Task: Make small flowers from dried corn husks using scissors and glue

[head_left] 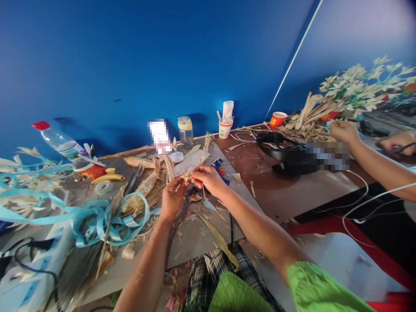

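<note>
Above the near table, my left hand and my right hand meet fingertip to fingertip. Both pinch a small pale bundle of corn husk, whose strips stick up between the fingers. Fine detail at the pinch is too small to make out. Just behind the hands lies a white sheet with more husk around it. A blue object, partly covered by my right hand, rests beyond it. Left of my hands are corn cobs with dry husk, and a long husk strip hangs toward my lap.
A tangled light blue ribbon, tape roll, tilted bottle and power strip crowd the left. Along the wall stand a jar, a paper cup and a red cup. Co-workers' hands and husk flowers are at right.
</note>
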A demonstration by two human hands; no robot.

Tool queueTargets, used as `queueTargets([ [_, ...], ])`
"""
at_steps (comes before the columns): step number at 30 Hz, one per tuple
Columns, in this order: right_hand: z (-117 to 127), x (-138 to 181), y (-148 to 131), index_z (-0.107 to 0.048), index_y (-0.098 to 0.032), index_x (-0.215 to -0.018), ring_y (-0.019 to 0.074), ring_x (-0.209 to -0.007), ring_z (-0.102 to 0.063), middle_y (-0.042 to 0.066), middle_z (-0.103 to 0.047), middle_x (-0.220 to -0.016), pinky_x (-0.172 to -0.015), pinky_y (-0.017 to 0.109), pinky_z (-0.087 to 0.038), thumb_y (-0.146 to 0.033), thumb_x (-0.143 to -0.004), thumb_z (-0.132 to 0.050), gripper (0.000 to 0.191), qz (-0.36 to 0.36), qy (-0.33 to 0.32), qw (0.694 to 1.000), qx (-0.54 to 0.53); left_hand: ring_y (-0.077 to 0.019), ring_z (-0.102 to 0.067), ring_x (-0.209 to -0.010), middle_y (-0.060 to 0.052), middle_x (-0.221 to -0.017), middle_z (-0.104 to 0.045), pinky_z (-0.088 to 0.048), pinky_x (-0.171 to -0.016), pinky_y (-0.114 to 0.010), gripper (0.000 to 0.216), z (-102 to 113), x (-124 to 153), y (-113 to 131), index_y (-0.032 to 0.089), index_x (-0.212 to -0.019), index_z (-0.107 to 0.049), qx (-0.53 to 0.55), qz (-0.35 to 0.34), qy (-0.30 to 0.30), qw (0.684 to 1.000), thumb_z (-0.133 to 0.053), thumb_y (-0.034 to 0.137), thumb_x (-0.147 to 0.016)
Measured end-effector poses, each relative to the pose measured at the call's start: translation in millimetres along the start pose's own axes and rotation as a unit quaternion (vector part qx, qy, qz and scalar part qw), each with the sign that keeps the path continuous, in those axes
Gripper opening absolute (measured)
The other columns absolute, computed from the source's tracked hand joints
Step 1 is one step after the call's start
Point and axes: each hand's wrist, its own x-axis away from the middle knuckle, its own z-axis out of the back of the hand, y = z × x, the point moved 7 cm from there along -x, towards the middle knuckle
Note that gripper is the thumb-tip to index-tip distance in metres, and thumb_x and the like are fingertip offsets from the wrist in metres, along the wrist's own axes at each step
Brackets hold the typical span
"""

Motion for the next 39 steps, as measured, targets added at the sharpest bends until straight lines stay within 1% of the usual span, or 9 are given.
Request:
queueTargets([
  [3, -0.5, 0.6, 1.0, -0.059, -0.013, -0.063, 0.0032, -0.035, -0.041, -0.003, -0.057, -0.051, -0.038, 0.019, -0.024, -0.034, -0.066, -0.069, 0.023, -0.015, 0.002, 1.000, -0.007, -0.0179, -0.060, -0.081, -0.005, -0.084, -0.068, -0.045, -0.079, -0.030, 0.019, -2.9, -0.2, 2.4, 0.017, -0.084, -0.069, -0.038, -0.012, -0.026, 0.999, -0.066, 0.030, -0.071],
  [5, -0.8, 0.8, 1.9, -0.060, -0.012, -0.065, 0.0029, -0.034, -0.039, -0.004, -0.056, -0.051, -0.037, 0.019, -0.023, -0.034, -0.064, -0.070, 0.024, -0.023, 0.003, 1.000, -0.008, -0.0180, -0.060, -0.081, -0.005, -0.082, -0.068, -0.045, -0.080, -0.031, 0.018, -4.2, -0.7, 0.9, 0.017, -0.084, -0.069, -0.038, -0.013, -0.037, 0.999, -0.066, 0.029, -0.071],
  [8, -1.1, 0.6, 2.6, -0.061, -0.012, -0.066, 0.0025, -0.034, -0.038, -0.003, -0.057, -0.052, -0.037, 0.019, -0.022, -0.035, -0.063, -0.070, 0.024, -0.024, 0.002, 1.000, 0.000, -0.0190, -0.061, -0.085, -0.006, -0.086, -0.068, -0.045, -0.084, -0.034, 0.022, -5.6, -1.2, -3.4, 0.017, -0.089, -0.068, -0.019, -0.008, -0.047, 0.999, -0.066, 0.028, -0.070],
  [10, -1.2, 0.4, 2.6, -0.061, -0.013, -0.066, 0.0026, -0.035, -0.037, -0.003, -0.057, -0.052, -0.036, 0.019, -0.022, -0.035, -0.064, -0.070, 0.024, -0.021, 0.000, 1.000, 0.007, -0.0193, -0.061, -0.086, -0.006, -0.087, -0.068, -0.044, -0.085, -0.034, 0.023, -5.2, -1.2, -5.0, 0.017, -0.090, -0.068, -0.012, -0.002, -0.044, 0.999, -0.067, 0.028, -0.069],
  [15, -0.5, 0.7, -0.1, -0.061, -0.013, -0.064, 0.0027, -0.035, -0.036, -0.004, -0.054, -0.049, -0.036, 0.019, -0.022, -0.035, -0.065, -0.069, 0.024, -0.005, 0.002, 1.000, 0.027, -0.0187, -0.060, -0.082, -0.003, -0.075, -0.065, -0.045, -0.081, -0.032, 0.018, 1.4, 0.6, -2.2, 0.017, -0.082, -0.066, -0.039, 0.006, 0.000, 0.999, -0.068, 0.027, -0.068],
  [21, 0.5, 3.6, -5.2, -0.058, -0.014, -0.063, 0.0036, -0.037, -0.037, -0.005, -0.052, -0.048, -0.036, 0.019, -0.023, -0.036, -0.065, -0.069, 0.025, -0.003, 0.026, 0.998, 0.055, -0.0168, -0.058, -0.079, -0.003, -0.083, -0.067, -0.043, -0.079, -0.029, 0.017, 5.9, 2.5, 3.1, 0.019, -0.087, -0.065, -0.120, -0.022, 0.030, 0.992, -0.061, 0.029, -0.074],
  [27, -1.2, 4.2, -5.5, -0.057, -0.014, -0.062, 0.0031, -0.036, -0.037, -0.004, -0.053, -0.050, -0.036, 0.019, -0.023, -0.033, -0.066, -0.067, 0.022, -0.003, 0.020, 0.999, 0.040, -0.0153, -0.057, -0.077, -0.001, -0.081, -0.066, -0.042, -0.075, -0.026, 0.014, 0.9, 2.4, 9.4, 0.019, -0.085, -0.065, -0.124, -0.046, 0.008, 0.991, -0.059, 0.027, -0.076],
  [32, -2.0, 4.5, -3.9, -0.055, -0.014, -0.062, 0.0030, -0.035, -0.038, -0.004, -0.054, -0.050, -0.036, 0.019, -0.022, -0.033, -0.067, -0.066, 0.023, -0.013, 0.018, 0.999, 0.034, -0.0150, -0.056, -0.073, -0.001, -0.076, -0.065, -0.042, -0.073, -0.026, 0.010, -1.9, 1.3, 8.3, 0.018, -0.077, -0.066, -0.127, -0.044, -0.016, 0.991, -0.060, 0.025, -0.074],
  [39, -3.6, 3.0, 3.3, -0.057, -0.013, -0.063, 0.0029, -0.035, -0.038, -0.004, -0.054, -0.049, -0.036, 0.019, -0.021, -0.031, -0.067, -0.067, 0.021, -0.035, -0.006, 0.999, 0.007, -0.0169, -0.058, -0.081, -0.003, -0.085, -0.067, -0.043, -0.078, -0.028, 0.020, 0.3, 0.5, -1.3, 0.016, -0.089, -0.066, -0.107, -0.018, -0.019, 0.994, -0.063, 0.026, -0.072],
])
